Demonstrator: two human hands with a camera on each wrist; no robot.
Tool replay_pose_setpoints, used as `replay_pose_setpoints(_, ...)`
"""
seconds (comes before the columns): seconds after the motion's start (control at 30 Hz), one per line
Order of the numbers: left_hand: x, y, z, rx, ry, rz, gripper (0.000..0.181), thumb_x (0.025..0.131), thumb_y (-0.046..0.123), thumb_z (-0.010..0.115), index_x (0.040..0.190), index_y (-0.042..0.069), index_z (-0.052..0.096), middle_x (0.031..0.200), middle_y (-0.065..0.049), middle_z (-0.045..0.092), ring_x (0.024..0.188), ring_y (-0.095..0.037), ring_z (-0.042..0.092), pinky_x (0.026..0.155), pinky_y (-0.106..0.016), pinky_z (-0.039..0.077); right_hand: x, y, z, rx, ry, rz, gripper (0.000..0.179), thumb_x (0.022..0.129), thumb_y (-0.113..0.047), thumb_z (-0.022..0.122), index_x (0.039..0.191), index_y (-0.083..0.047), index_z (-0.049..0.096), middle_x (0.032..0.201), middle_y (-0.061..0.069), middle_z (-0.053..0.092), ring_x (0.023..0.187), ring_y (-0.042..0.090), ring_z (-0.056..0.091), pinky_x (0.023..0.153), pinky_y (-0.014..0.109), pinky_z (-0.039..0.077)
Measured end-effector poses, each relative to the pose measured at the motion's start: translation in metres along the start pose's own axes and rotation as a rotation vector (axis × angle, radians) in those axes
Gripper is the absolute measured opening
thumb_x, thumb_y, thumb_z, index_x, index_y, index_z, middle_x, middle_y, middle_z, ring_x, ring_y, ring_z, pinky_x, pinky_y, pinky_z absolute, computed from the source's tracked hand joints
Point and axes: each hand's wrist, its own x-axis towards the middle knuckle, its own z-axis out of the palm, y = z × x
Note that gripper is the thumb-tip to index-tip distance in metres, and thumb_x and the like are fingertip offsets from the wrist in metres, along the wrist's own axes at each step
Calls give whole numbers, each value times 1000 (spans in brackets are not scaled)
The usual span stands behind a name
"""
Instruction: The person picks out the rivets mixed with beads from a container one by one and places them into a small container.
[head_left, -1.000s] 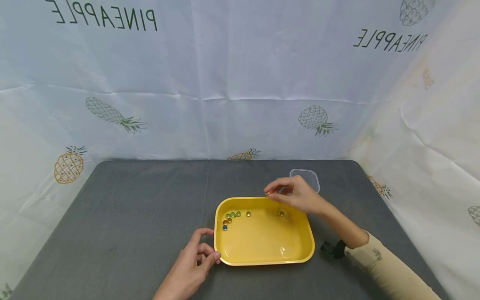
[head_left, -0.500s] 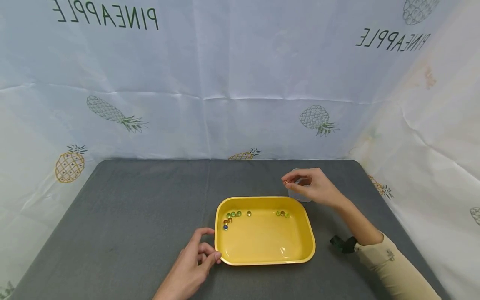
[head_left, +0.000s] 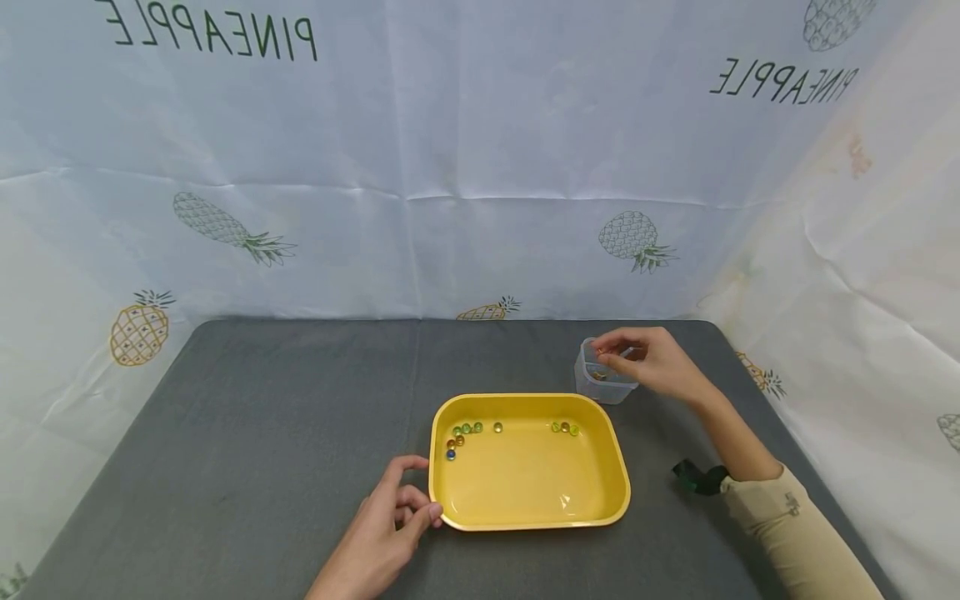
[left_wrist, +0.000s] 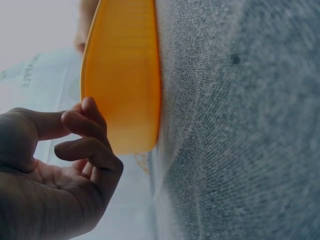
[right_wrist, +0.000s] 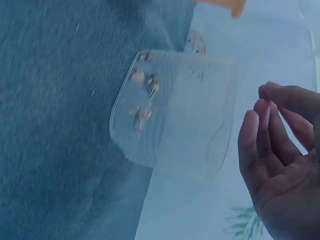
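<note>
My left hand (head_left: 378, 529) grips the near-left corner of a yellow tray (head_left: 532, 527), its thumb on the rim; the left wrist view shows the fingers against the tray's outer wall (left_wrist: 125, 85). My right hand (head_left: 648, 358) is over a clear plastic container (head_left: 611, 393), thumb and fingertips together around a small orange-red marble (head_left: 598, 351), mostly covered by the fingers. Inside the tray, green marbles (head_left: 467, 428), amber marbles (head_left: 455, 443) and a blue marble (head_left: 451, 455) lie at the left. Yellowish marbles (head_left: 565, 427) sit at the back right. Several small blurred pieces (right_wrist: 142, 115) lie in the container.
A dark grey cloth-covered table (head_left: 300, 417) extends left of the tray. Behind it hangs a white curtain (head_left: 337, 150) printed with pineapples. A dark green strap (head_left: 697, 477) hangs at the right sleeve (head_left: 795, 525). The container stands just behind the tray's far-right corner.
My right hand has moved right and back, from above the tray's far rim to above the clear container, carrying the marble. The left hand and the tray have stayed put.
</note>
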Motion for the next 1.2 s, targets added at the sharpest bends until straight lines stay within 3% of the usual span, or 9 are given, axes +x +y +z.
replay_pose_setpoints(0.43,0,0,2,8,20,-6,55,106,12,71,151,1,41,90,-4,72,71,-20,62,60,-25,43,1,13,-1,-158,-22,38,18,100,-9,78,118,-8,81,105,3,81,87,6,67,75,26,57)
replay_pose_setpoints(1.2,0,-2,1,13,22,-9,56,105,13,71,151,2,40,90,-4,73,71,-20,62,60,-25,43,5,14,10,-181,-42,16,22,98,-4,79,119,-11,81,106,5,83,85,9,69,68,24,54)
